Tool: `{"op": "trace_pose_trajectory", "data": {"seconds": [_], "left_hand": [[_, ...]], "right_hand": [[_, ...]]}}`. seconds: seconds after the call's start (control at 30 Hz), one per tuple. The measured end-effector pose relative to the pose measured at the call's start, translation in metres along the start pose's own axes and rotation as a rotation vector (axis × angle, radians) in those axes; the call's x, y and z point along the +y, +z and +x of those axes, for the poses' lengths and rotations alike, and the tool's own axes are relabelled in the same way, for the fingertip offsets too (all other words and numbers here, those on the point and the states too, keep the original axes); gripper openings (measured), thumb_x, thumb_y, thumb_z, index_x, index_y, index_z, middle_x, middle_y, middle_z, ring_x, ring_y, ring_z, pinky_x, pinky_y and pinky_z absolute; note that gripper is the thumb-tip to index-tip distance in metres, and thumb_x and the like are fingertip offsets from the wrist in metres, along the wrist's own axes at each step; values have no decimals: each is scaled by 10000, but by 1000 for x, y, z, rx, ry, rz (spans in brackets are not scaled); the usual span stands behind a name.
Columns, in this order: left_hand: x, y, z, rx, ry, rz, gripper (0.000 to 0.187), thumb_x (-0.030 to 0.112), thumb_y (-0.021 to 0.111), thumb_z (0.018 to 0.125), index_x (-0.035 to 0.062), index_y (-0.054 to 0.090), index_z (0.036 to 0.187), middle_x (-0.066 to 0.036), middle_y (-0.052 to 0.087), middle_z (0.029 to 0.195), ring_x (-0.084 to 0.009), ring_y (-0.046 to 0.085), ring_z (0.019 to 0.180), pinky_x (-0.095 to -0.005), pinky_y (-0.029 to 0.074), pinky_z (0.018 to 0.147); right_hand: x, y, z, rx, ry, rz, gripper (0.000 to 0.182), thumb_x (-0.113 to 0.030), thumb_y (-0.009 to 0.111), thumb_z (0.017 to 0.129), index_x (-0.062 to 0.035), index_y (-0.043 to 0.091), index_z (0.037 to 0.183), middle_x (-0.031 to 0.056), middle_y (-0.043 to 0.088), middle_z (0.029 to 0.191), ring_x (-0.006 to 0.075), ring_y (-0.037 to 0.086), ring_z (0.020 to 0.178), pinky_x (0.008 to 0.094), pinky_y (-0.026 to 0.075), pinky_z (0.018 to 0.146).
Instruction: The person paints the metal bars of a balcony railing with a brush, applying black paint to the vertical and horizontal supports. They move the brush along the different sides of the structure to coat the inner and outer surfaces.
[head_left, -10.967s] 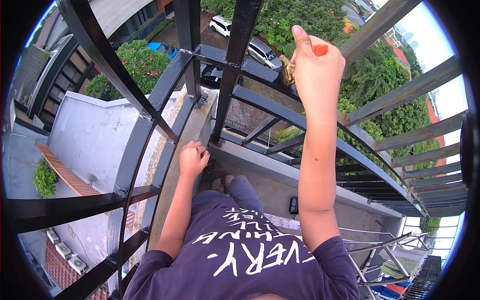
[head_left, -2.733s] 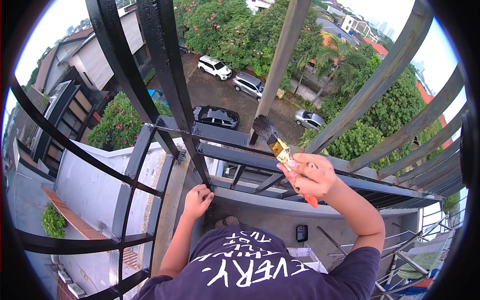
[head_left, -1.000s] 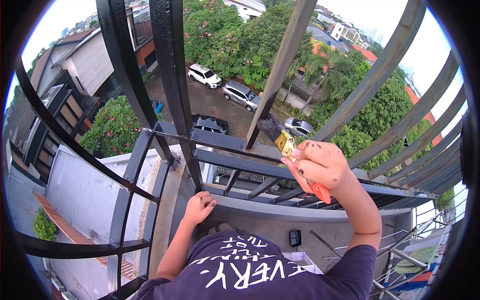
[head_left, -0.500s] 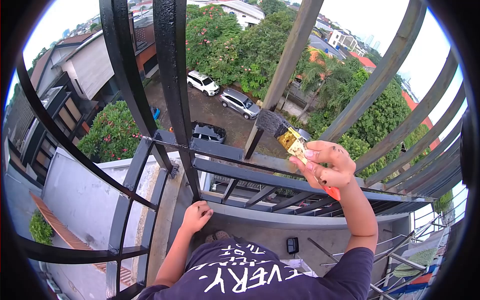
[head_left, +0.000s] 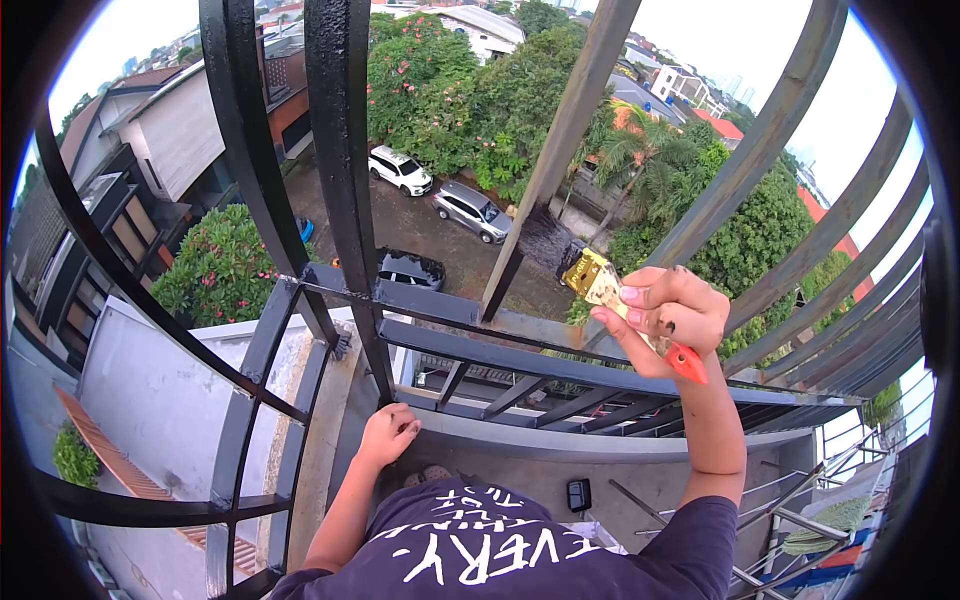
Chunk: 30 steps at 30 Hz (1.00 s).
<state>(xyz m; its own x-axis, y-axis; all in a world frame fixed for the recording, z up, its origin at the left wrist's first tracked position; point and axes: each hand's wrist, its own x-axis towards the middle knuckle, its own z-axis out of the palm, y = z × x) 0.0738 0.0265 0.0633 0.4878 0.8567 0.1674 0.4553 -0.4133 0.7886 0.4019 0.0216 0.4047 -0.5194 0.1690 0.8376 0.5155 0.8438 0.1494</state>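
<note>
My right hand (head_left: 675,310) grips a paintbrush (head_left: 590,275) by its pale handle, whose red end shows below the fingers. Dark, wet-looking bristles touch a bare grey-brown metal bar (head_left: 565,130) low down, where the bar is black. Dark smudges mark the fingers. My left hand (head_left: 390,434) is low at the foot of a glossy black bar (head_left: 345,150), fingers curled in; what they hold, if anything, is hidden. A horizontal rail (head_left: 430,300) runs below the bars, dark on the left and brownish farther right.
More unpainted bars (head_left: 770,150) curve off to the right. Below me are a ledge (head_left: 325,430), a floor with a small black object (head_left: 579,494) and metal poles (head_left: 800,520). Beyond the railing, far down, stand parked cars (head_left: 472,212) and trees.
The paintbrush and my right hand have shifted slightly right, and the handle has turned so its red end shows more. The bristles now spread against the bar. My left hand stays put.
</note>
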Motion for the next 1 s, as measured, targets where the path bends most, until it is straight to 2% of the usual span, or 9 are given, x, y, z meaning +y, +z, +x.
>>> {"op": "trace_pose_trajectory", "data": {"seconds": [0.1, 0.2, 0.33, 0.47, 0.5, 0.6, 0.73, 0.87, 1.0], "left_hand": [[-1, 2, 4, -20, 21, 8, 256, 236, 640, 878, 2, 641, 774, -137, 575, 783, -364, 599, 783, -455, 473, 686], [4, 4, 6, -8, 45, -6, 268, 239, 635, 875, 4, 631, 746, -134, 555, 758, -353, 581, 753, -448, 453, 665], [7, 9, 8, 42, 93, -53, 289, 243, 630, 863, 6, 612, 698, -132, 509, 707, -337, 540, 693, -436, 412, 626], [6, 12, 6, 25, 124, -67, 282, 233, 626, 867, 4, 610, 704, -135, 511, 714, -340, 541, 696, -440, 414, 630], [6, 11, 5, 23, 117, -58, 283, 232, 625, 870, 3, 610, 703, -134, 513, 715, -341, 543, 699, -440, 416, 631], [7, 11, 3, 19, 97, -45, 289, 234, 624, 876, 4, 609, 702, -132, 522, 719, -342, 550, 705, -438, 422, 636], [6, 13, 1, 11, 97, -47, 299, 243, 628, 884, 9, 612, 698, -127, 530, 721, -337, 555, 710, -433, 427, 641], [16, 7, 2, -10, 85, -52, 293, 241, 627, 890, 17, 618, 701, -119, 541, 724, -324, 563, 721, -427, 437, 652], [53, -7, 13, -19, 278, -16, 216, 190, 658, 871, 22, 627, 739, -104, 552, 742, -318, 582, 755, -434, 463, 681]], "right_hand": [[0, 7, 8, 178, 23, -39, 394, 33, 921, 653, -56, 553, 761, 96, 623, 796, 220, 663, 686, 326, 566, 603], [0, 5, 14, 172, 17, -60, 390, 41, 917, 655, -49, 557, 778, 98, 610, 789, 218, 640, 663, 328, 566, 601], [-7, -7, 22, -30, 42, -37, 384, 50, 907, 657, -43, 561, 794, 94, 610, 792, 213, 623, 653, 307, 556, 594], [-11, -3, 34, 205, 78, -122, 372, 88, 872, 659, -47, 551, 791, 98, 609, 795, 206, 625, 649, 301, 554, 598], [-11, -6, 35, 125, 15, -114, 365, 92, 870, 660, -55, 570, 804, 91, 619, 808, 202, 630, 657, 308, 551, 596], [-12, -12, 37, -64, 50, -17, 363, 87, 878, 662, -64, 590, 824, 92, 642, 841, 207, 634, 664, 317, 544, 589], [-9, -7, 37, 148, 7, -103, 359, 97, 867, 660, -52, 574, 804, 99, 651, 835, 219, 640, 666, 308, 533, 592], [-20, -23, 54, -46, 82, -91, 361, 76, 878, 662, -43, 549, 748, 94, 634, 800, 199, 639, 671, 291, 531, 594], [-9, -25, 66, 138, 39, -180, 370, 56, 879, 641, -49, 530, 706, 82, 596, 748, 192, 633, 670, 292, 544, 610]]}}
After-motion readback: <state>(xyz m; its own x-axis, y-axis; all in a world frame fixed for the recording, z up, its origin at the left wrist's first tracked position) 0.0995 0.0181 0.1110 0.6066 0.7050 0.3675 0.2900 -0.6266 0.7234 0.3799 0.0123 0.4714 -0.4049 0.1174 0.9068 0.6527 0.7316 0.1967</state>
